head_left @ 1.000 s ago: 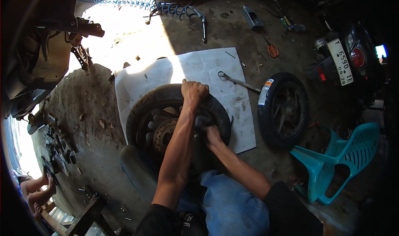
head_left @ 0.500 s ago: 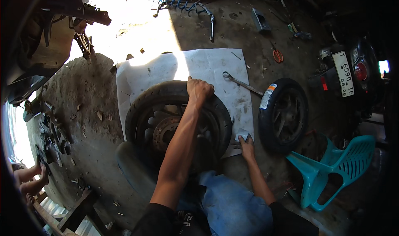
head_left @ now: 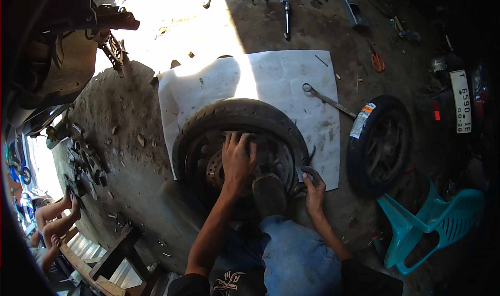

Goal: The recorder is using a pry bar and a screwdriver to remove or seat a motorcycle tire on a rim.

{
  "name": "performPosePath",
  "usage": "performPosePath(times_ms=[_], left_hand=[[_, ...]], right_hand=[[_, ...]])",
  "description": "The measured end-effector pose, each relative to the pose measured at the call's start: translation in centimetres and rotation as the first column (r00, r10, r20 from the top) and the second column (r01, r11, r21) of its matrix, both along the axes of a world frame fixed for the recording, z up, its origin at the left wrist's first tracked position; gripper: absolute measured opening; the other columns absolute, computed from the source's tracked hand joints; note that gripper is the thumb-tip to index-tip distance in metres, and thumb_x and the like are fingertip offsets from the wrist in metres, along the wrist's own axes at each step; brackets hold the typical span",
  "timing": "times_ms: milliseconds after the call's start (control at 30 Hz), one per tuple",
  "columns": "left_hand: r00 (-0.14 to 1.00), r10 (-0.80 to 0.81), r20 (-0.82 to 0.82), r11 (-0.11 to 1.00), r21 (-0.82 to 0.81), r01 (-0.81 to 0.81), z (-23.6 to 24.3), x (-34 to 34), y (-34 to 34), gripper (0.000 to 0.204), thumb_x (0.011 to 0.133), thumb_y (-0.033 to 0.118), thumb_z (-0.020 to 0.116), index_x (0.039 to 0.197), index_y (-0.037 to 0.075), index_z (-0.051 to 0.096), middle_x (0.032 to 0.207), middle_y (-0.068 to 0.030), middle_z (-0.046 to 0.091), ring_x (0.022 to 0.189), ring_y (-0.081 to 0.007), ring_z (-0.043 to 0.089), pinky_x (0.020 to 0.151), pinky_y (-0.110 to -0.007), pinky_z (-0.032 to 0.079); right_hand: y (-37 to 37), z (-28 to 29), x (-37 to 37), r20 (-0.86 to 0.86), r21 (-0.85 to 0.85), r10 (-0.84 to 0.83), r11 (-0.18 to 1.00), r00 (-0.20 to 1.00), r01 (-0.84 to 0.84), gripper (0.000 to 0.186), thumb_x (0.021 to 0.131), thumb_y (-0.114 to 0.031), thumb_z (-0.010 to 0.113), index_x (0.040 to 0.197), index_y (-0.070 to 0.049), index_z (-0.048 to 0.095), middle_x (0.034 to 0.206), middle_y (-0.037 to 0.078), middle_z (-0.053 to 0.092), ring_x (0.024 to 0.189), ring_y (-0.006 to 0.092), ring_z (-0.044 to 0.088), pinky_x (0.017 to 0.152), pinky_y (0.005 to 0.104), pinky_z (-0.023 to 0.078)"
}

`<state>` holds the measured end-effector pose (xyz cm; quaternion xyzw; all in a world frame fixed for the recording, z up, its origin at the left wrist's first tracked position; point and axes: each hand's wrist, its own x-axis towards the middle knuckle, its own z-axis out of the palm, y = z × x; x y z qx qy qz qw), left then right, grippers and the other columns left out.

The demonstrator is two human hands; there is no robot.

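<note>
Motorcycle wheel [head_left: 208,139] flat on white sheet [head_left: 291,82] on the floor; left hand [head_left: 238,158] spread wide, pressing the hub; right hand [head_left: 312,184] closed around a dark tool at the tyre's edge; bead-levering step, likely needs steady downward hold.

The tyre [head_left: 239,113] is matt black rubber around a dull metal brake disc [head_left: 216,173]. It lies on creased white paper [head_left: 284,77] over rough, dusty concrete floor [head_left: 114,119]. The wrench [head_left: 328,100] is bare metal; the chair [head_left: 427,225] is smooth turquoise plastic.
</note>
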<state>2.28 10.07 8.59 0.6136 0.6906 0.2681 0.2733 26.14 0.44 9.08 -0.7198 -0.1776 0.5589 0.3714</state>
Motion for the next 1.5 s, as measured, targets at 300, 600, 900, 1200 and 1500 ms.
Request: performPosePath(times_ms=[300,600,900,1200,1500], left_hand=[[0.848,0.530,0.027,0.737,-0.510,-0.444,-2.0,-1.4,2.8,0.051,0.092,0.029,0.068,0.121,-0.011,0.059,0.113,-0.0341,0.068,0.111,-0.0506,0.064,0.097,-0.052,0.049],[0.719,0.667,0.197,0.745,-0.150,-0.650,-3.7,-1.3,1.8,0.048,0.092,0.022,0.071,0.124,-0.009,0.056,0.115,-0.0316,0.069,0.109,-0.0464,0.067,0.093,-0.049,0.049],[0.731,0.655,0.192,0.729,0.092,-0.678,2.5,0.6,-1.3,0.022,0.099,0.007,0.062,0.102,0.000,0.041,0.091,-0.0119,0.052,0.082,-0.0230,0.056,0.078,-0.037,0.048],[0.594,0.227,0.772,0.822,0.175,-0.541,8.0,3.0,6.2,0.026,0.104,0.007,0.058,0.116,0.006,0.035,0.105,-0.0155,0.054,0.080,-0.0189,0.067,0.066,-0.029,0.059],[0.537,0.116,0.836,0.993,-0.108,-0.048,-2.0,8.4,12.9,0.038,0.103,0.005,0.057,0.134,-0.004,0.037,0.120,-0.0236,0.056,0.101,-0.0328,0.073,0.086,-0.038,0.063]], right_hand=[[1.0,1.3,-2.3,0.119,0.295,0.087,0.948,0.989,-0.119,0.032,0.100,-0.019,0.066,0.124,0.003,0.065,0.097,0.013,0.073,0.071,0.0157,0.069,0.064,0.0253,0.052],[0.2,-0.8,-0.5,0.693,-0.052,0.319,0.917,0.646,-0.397,0.029,0.099,-0.022,0.068,0.094,0.007,0.069,0.080,0.019,0.064,0.073,0.0311,0.064,0.071,0.0427,0.048],[-0.5,-1.2,0.2,0.700,-0.037,0.368,0.875,0.612,-0.483,0.022,0.097,-0.014,0.065,0.111,0.002,0.063,0.082,0.026,0.067,0.067,0.0448,0.065,0.060,0.0495,0.051],[0.2,-2.3,-0.6,0.727,-0.140,0.502,0.776,0.468,-0.615,0.024,0.099,-0.015,0.064,0.113,0.001,0.054,0.072,0.029,0.066,0.070,0.0494,0.066,0.058,0.0550,0.050],[-2.6,-4.0,3.7,0.570,-0.267,0.379,0.925,0.729,-0.271,0.031,0.101,-0.028,0.064,0.114,0.000,0.061,0.093,0.023,0.072,0.088,0.0421,0.070,0.077,0.0516,0.053]])
